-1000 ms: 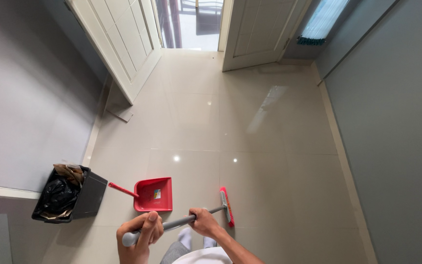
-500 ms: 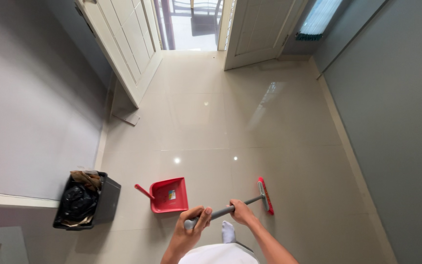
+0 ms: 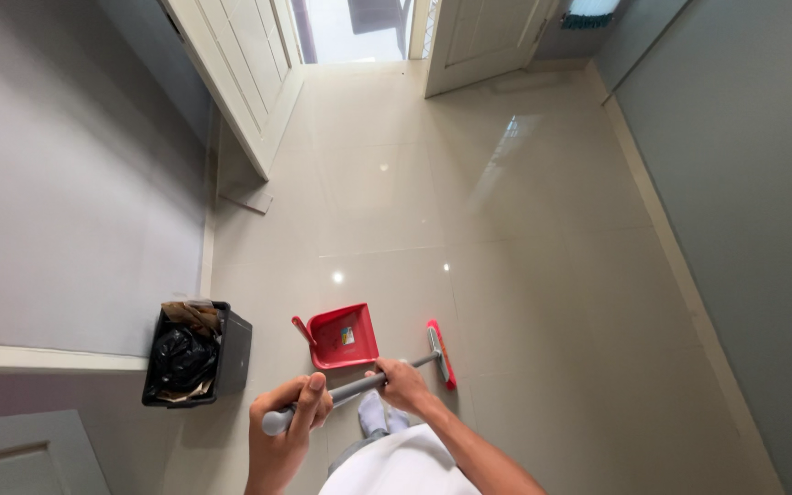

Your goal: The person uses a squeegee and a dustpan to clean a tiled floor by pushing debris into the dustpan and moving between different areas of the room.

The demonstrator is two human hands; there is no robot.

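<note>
Head view: left hand (image 3: 288,417) wrapped round grey broom handle (image 3: 359,389) near its end, right hand (image 3: 402,383) gripping midway; red broom head (image 3: 442,353) on tiled floor (image 3: 524,275), just beside red dustpan (image 3: 343,336).

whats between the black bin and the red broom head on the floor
The red dustpan lies on the tiles between the black bin and the broom head, seen in the head view.

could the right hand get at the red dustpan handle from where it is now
Probably yes, but not right away. The right hand is wrapped around the grey broom handle, so it is busy. The red dustpan lies on the floor just ahead, its handle pointing left, with nothing lying between them.
</note>
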